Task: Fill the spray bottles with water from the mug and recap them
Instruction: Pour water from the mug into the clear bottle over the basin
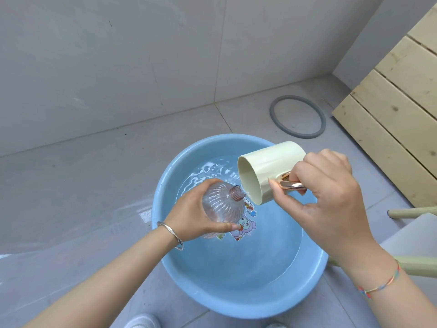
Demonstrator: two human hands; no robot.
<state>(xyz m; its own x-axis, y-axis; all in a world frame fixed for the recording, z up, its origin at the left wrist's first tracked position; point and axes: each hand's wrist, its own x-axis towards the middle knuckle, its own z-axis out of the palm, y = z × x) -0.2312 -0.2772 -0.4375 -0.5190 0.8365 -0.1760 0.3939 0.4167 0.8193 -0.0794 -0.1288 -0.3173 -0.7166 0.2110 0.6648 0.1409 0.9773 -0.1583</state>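
Observation:
A clear ribbed spray bottle (218,204) without its cap is held over the blue basin (236,292). My left hand (189,218) grips the bottle around its body, neck pointing up and right. My right hand (326,195) grips the rose-gold handle of a pale cream mug (267,166). The mug is tipped far over, its rim right at the bottle's open neck, and water runs from the rim onto the neck. No cap or other bottle is in view.
The basin holds shallow rippling water and has a cartoon sticker (243,224) on its bottom. It stands on a grey tiled floor near a grey wall. A grey rubber ring (298,116) lies behind it. Wooden slats (402,110) and a stool (413,245) stand right.

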